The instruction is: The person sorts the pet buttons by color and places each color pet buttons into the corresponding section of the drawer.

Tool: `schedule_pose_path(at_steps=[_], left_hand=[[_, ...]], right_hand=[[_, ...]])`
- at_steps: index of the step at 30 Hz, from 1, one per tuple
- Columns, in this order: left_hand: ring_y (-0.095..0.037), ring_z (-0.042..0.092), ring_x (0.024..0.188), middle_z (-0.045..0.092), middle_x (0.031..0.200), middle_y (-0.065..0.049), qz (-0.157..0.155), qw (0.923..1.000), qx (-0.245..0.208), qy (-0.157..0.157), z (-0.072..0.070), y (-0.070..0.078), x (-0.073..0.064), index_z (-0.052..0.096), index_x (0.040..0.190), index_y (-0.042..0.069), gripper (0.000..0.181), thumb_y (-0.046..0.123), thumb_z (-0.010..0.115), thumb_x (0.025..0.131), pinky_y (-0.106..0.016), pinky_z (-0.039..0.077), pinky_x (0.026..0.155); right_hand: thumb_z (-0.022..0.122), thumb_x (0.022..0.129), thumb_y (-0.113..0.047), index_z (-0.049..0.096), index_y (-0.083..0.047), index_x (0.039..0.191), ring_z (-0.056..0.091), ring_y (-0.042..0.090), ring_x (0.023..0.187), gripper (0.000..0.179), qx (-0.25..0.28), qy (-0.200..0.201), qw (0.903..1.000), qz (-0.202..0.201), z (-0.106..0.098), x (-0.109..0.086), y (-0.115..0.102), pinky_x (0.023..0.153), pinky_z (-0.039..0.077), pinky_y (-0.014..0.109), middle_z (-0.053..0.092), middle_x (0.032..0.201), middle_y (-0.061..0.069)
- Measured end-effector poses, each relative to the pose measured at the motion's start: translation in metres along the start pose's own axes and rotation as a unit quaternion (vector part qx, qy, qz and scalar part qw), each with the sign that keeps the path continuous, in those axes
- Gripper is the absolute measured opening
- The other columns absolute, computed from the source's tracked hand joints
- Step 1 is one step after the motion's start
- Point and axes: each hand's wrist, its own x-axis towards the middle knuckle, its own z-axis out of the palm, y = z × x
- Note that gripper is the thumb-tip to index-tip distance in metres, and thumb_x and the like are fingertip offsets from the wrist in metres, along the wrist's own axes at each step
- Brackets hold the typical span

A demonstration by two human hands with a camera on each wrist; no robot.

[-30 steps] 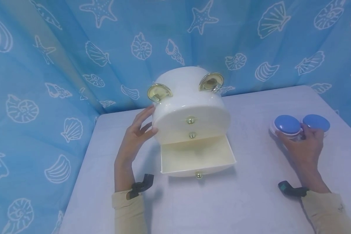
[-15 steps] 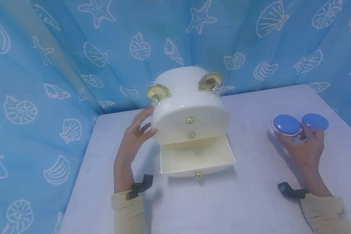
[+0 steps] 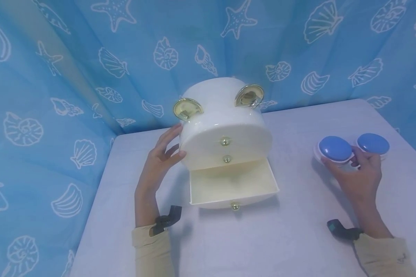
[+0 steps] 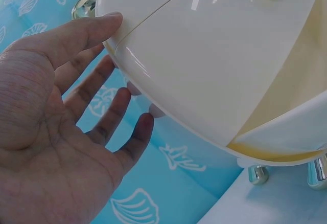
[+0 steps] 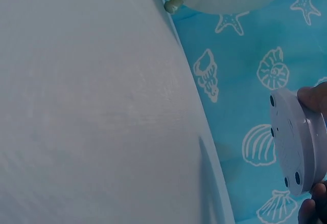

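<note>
My right hand (image 3: 362, 181) grips a round white push button with a blue domed top (image 3: 335, 148), thumb on its near left rim. In the right wrist view this push button (image 5: 294, 142) is tilted, its flat underside with small dark feet showing. A second blue-topped push button (image 3: 373, 143) stands just right of it, partly behind my fingers. A white drawer box (image 3: 208, 142) with gold ear-shaped pieces stands mid-table, its lowest drawer (image 3: 232, 182) pulled out. My left hand (image 3: 154, 165), fingers spread and extended, touches the box's left side; some fingertips lie behind its edge.
Under everything is a table with a white cloth (image 3: 235, 242). Behind and to the left hangs a blue curtain (image 3: 131, 77) with white shell prints, close behind the drawer box. Each wrist carries a dark camera mount, the left mount (image 3: 168, 220) near the drawer's front left corner.
The gripped push button has shifted slightly left and tilted, widening its gap from the second one, with my right hand moving along. My left hand and the drawer box stay put.
</note>
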Motion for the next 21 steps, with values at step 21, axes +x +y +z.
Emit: schedule_pose_path(at_steps=[21], left_hand=[[-0.013, 0.028, 0.146, 0.037, 0.157, 0.008, 0.011, 0.9999, -0.006, -0.003, 0.000, -0.001, 0.001, 0.047, 0.150, 0.013, 0.060, 0.007, 0.069, 0.094, -0.047, 0.034, 0.115]], right_hand=[[0.081, 0.081, -0.046, 0.053, -0.011, 0.143, 0.037, 0.021, 0.107, 0.077, 0.016, 0.014, 0.9998, -0.003, -0.001, -0.017, -0.014, 0.073, 0.033, 0.031, 0.040, 0.117, 0.008]])
